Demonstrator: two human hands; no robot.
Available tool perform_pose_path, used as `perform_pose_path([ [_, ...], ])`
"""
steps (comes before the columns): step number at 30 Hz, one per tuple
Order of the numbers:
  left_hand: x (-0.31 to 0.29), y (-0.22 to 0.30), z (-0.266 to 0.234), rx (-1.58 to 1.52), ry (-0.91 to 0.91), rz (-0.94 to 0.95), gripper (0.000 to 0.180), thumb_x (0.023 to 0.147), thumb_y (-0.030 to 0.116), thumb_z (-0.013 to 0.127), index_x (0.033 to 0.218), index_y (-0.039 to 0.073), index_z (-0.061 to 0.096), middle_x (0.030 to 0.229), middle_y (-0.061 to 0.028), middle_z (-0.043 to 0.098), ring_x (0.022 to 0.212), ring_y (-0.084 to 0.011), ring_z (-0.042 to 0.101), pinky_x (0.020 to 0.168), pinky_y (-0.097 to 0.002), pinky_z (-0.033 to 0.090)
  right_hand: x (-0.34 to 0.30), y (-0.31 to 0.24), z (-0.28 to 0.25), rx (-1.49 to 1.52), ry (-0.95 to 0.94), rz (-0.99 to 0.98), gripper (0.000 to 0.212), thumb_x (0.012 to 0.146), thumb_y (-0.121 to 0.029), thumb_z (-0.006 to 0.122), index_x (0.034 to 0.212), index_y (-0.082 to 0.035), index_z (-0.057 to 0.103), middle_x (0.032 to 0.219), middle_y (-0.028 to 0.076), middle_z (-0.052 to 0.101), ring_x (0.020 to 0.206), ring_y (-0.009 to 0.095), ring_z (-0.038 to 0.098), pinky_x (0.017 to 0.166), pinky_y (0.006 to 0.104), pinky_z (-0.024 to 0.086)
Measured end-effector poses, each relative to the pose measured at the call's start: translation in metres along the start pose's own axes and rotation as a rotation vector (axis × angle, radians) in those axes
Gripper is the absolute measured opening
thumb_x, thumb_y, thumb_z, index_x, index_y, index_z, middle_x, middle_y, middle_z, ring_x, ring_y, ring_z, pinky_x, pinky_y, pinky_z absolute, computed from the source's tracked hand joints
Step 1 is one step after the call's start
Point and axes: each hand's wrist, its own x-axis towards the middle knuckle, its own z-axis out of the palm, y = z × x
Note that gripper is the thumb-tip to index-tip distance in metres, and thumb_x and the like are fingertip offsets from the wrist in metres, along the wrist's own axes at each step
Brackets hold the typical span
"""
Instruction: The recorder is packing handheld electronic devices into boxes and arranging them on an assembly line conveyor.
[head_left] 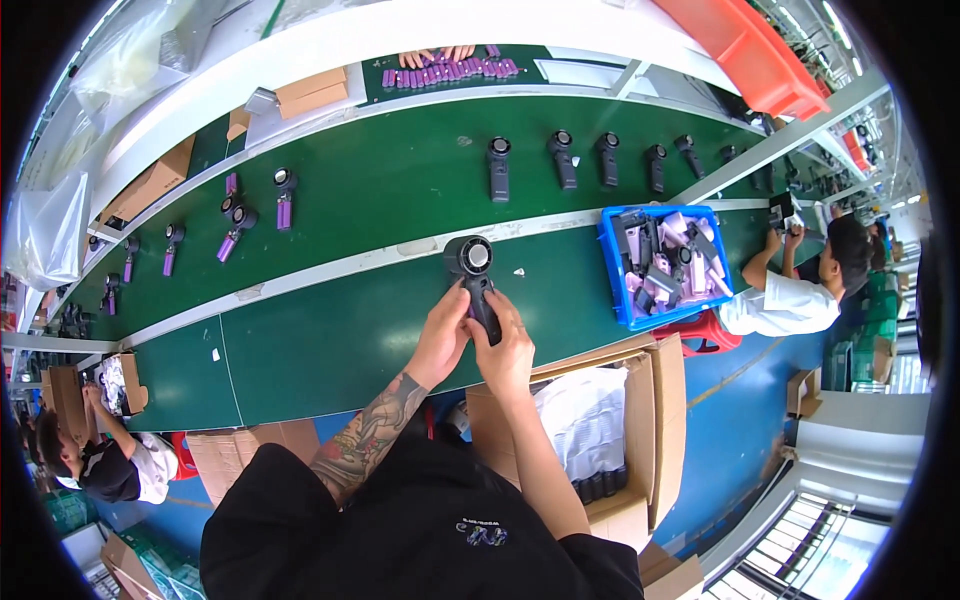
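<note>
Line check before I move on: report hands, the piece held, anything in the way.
Left hand and right hand both shut on black handheld fan, held over green conveyor belt. Blue bin of parts to the right, apart. Nothing blocking.

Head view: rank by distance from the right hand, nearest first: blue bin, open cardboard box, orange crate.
From the right hand:
1. Open cardboard box, just below and right of it.
2. Blue bin, up and right on the green belt.
3. Orange crate, far top right, past the belt.
</note>
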Motion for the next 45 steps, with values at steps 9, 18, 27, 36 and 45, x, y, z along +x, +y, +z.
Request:
perform_pose_path([
  [9, -0.001, 0.014, 0.005, 0.313, -0.078, 0.05, 0.036, 0.102, 0.016, 0.055, 0.133, 0.0, 0.049, 0.132, -0.0148, 0.058, 0.11, -0.0193, 0.06, 0.096, -0.0301, 0.048, 0.0, -0.017, 0.01, 0.217, 0.241, 0.078, 0.045, 0.079, -0.003, 0.071, 0.123, -0.004, 0.063, 0.117, 0.016, 0.068, 0.09, 0.029, 0.068, 0.076, 0.0316, 0.055],
  [18, -0.002, 0.021, -0.022, 0.612, -0.111, 0.188, 0.035, 0.101, 0.013, 0.055, 0.132, -0.001, 0.047, 0.124, -0.0174, 0.062, 0.111, -0.0224, 0.061, 0.097, -0.032, 0.048, 0.011, 0.001, 0.016, 0.169, -0.241, 0.177, 0.043, 0.084, -0.008, 0.065, 0.125, 0.003, 0.058, 0.098, 0.017, 0.07, 0.076, 0.032, 0.068, 0.067, 0.0375, 0.054],
  [27, 0.019, 0.06, -0.079, 0.569, 0.052, 0.057, 0.036, 0.1, 0.018, 0.055, 0.129, -0.002, 0.051, 0.116, -0.0158, 0.063, 0.108, -0.0222, 0.062, 0.097, -0.0313, 0.048, 0.033, 0.023, 0.077, 0.721, -0.48, 0.499, 0.027, 0.092, -0.014, 0.059, 0.111, 0.006, 0.061, 0.084, 0.013, 0.069, 0.066, 0.022, 0.066, 0.058, 0.0314, 0.052],
  [36, 0.022, 0.113, -0.253, 1.093, 0.675, 0.241, 0.039, 0.097, 0.024, 0.056, 0.128, 0.002, 0.056, 0.12, -0.0185, 0.061, 0.106, -0.0293, 0.06, 0.096, -0.0338, 0.046, 0.091, 0.073, 0.178, 0.965, -0.563, 0.834, 0.022, 0.096, -0.017, 0.057, 0.1, 0.004, 0.059, 0.086, 0.012, 0.066, 0.075, 0.018, 0.067, 0.066, 0.0244, 0.053],
  [45, 0.142, 0.184, -0.363, 1.75, 1.039, 0.287, 0.068, 0.084, 0.03, 0.066, 0.139, 0.001, 0.039, 0.131, -0.0235, 0.05, 0.114, -0.0445, 0.053, 0.094, -0.0517, 0.047, 0.112, 0.149, 0.198, -0.184, -0.121, 0.183, 0.04, 0.084, -0.015, 0.06, 0.123, -0.007, 0.06, 0.12, 0.02, 0.06, 0.105, 0.04, 0.058, 0.091, 0.0453, 0.049],
])
